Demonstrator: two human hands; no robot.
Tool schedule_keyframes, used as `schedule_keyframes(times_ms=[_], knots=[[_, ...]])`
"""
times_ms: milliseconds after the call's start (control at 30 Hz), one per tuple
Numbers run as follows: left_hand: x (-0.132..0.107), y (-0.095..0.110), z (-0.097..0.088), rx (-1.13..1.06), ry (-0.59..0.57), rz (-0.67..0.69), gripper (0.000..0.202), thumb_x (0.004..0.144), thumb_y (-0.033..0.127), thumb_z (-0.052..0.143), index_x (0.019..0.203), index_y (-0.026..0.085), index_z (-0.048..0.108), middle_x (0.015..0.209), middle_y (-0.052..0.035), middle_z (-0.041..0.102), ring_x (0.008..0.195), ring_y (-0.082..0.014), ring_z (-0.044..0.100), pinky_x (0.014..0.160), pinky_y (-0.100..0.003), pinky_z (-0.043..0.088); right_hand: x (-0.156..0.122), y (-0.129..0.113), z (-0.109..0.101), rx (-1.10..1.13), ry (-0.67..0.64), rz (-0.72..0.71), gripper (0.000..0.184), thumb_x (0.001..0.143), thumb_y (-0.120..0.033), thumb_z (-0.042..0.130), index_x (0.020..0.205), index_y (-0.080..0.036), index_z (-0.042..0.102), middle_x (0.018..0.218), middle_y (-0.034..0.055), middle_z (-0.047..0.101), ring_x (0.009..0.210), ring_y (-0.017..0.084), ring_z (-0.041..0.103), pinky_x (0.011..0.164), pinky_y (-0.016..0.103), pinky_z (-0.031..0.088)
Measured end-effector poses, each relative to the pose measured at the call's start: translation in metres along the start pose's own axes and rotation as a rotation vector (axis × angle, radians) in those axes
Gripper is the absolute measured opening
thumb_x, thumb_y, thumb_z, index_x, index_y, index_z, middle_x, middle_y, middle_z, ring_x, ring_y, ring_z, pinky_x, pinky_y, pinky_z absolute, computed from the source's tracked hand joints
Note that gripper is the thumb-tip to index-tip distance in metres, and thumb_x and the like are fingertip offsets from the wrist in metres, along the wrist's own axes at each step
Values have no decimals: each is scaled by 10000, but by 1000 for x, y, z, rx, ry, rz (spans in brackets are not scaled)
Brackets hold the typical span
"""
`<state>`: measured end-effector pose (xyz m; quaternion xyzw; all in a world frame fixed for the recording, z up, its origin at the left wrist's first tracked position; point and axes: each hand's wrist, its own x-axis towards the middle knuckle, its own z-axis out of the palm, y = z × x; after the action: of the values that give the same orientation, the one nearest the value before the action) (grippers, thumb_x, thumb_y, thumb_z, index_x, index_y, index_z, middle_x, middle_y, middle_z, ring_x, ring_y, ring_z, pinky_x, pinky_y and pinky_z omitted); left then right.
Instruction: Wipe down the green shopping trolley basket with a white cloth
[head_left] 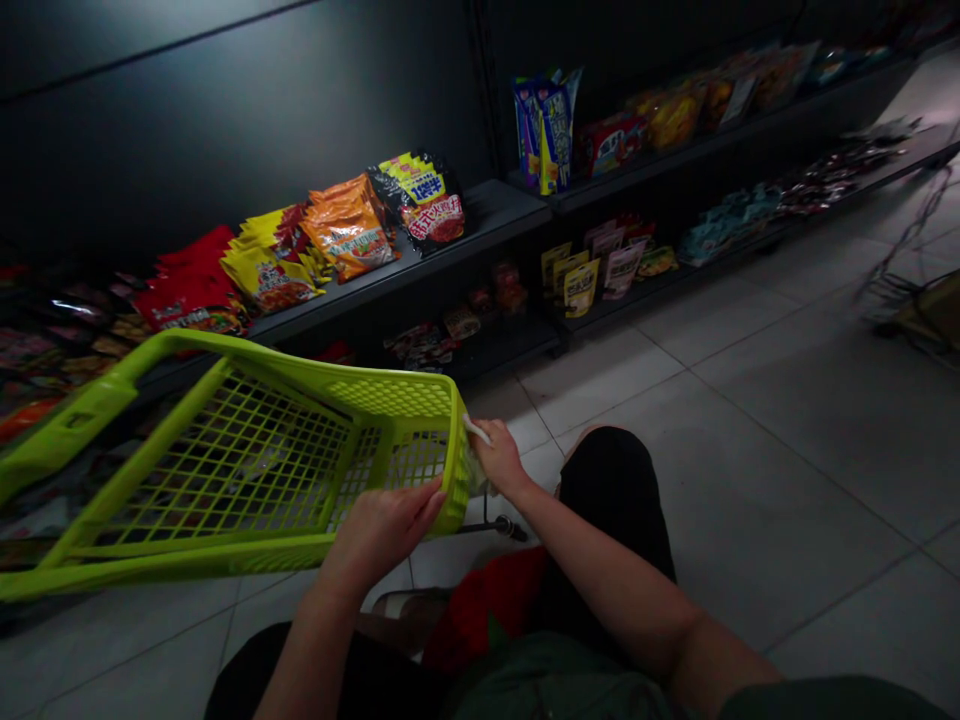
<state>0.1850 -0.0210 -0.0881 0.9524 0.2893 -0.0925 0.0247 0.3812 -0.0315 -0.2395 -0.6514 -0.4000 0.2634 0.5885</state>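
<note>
A lime-green plastic shopping basket [225,470] is tipped on its side in front of me, its mesh wall facing up. My left hand [379,535] grips the near corner edge of the basket, fingers curled over the rim. My right hand [496,458] is closed on a white cloth [475,432] pressed against the basket's outer end wall. My knees in dark trousers are below, and I sit low over a tiled floor.
Dark low shelves [420,265] run along the back with rows of snack packets [345,230] in red, yellow and orange. More packets [551,125] fill shelves to the right. A wire frame [900,270] stands at the right edge. Pale floor tiles [750,430] stretch rightward.
</note>
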Motion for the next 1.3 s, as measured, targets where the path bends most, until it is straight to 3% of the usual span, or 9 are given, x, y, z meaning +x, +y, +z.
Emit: schedule_keyframes(times_ms=[200, 300, 433, 633, 833, 1000, 1067, 1167, 1300], knots=[[2, 0, -1, -7, 11, -6, 430, 1047, 433, 321, 1284, 303, 656, 964, -42, 803, 810, -202, 760, 645, -249, 481, 14, -4, 2, -33, -42, -24, 360, 875, -133, 518, 1150, -227, 729, 1093, 40, 719, 1062, 198, 578, 979, 311, 444], [3, 0, -1, -6, 8, -24, 425, 1045, 431, 330, 1280, 307, 662, 970, -40, 803, 818, -200, 762, 649, -244, 486, 1, -1, 10, -8, -23, 1, 354, 918, -184, 496, 1207, -212, 698, 1117, 55, 702, 1080, 199, 579, 979, 304, 443], [5, -3, 0, 8, -5, -35, 435, 1048, 430, 318, 1289, 300, 657, 1025, -43, 798, 862, -201, 763, 680, -241, 500, -16, 9, 10, 0, -68, 101, 273, 887, -207, 549, 1095, -213, 726, 1029, 50, 701, 988, 202, 615, 916, 311, 470], [6, -5, 1, 16, 11, -29, 444, 1050, 436, 308, 1284, 298, 659, 1026, -43, 798, 868, -212, 765, 683, -255, 508, 14, -3, 10, 79, 6, 106, 389, 830, -161, 579, 1206, -214, 667, 1160, 50, 689, 1088, 204, 591, 1002, 340, 444], [8, -4, 1, 12, 16, -30, 431, 1047, 429, 325, 1262, 289, 671, 998, -45, 801, 844, -217, 767, 657, -258, 504, -47, 4, 20, 257, 9, 167, 315, 808, -237, 565, 1086, -221, 711, 1090, 41, 693, 1046, 212, 613, 971, 340, 470], [6, -4, 1, 14, 22, -23, 442, 1049, 436, 313, 1266, 292, 670, 999, -49, 801, 837, -220, 767, 655, -259, 506, -2, 9, 17, 407, 194, 342, 342, 771, -271, 568, 1076, -226, 715, 1078, 20, 726, 1022, 205, 630, 938, 325, 493], [6, -4, 1, 12, 25, -28, 435, 1046, 442, 323, 1262, 303, 674, 994, -42, 802, 835, -212, 767, 653, -249, 504, 7, 15, 22, 381, 156, 323, 368, 734, -227, 568, 1066, -233, 727, 1112, 19, 727, 1074, 211, 623, 980, 343, 476], [7, -5, 2, 14, 37, -37, 417, 1038, 439, 353, 1241, 303, 691, 957, -44, 805, 806, -203, 766, 643, -236, 498, -20, 29, 33, 374, 91, 353, 388, 717, -220, 559, 1064, -238, 732, 1102, 19, 731, 1032, 214, 645, 933, 344, 498], [7, -7, 4, 3, 50, -35, 404, 1037, 419, 366, 1247, 299, 689, 979, -49, 804, 823, -207, 765, 651, -239, 500, -44, 38, 34, 454, 54, 516, 322, 721, -277, 555, 980, -212, 736, 895, 21, 740, 824, 210, 659, 763, 313, 524]])
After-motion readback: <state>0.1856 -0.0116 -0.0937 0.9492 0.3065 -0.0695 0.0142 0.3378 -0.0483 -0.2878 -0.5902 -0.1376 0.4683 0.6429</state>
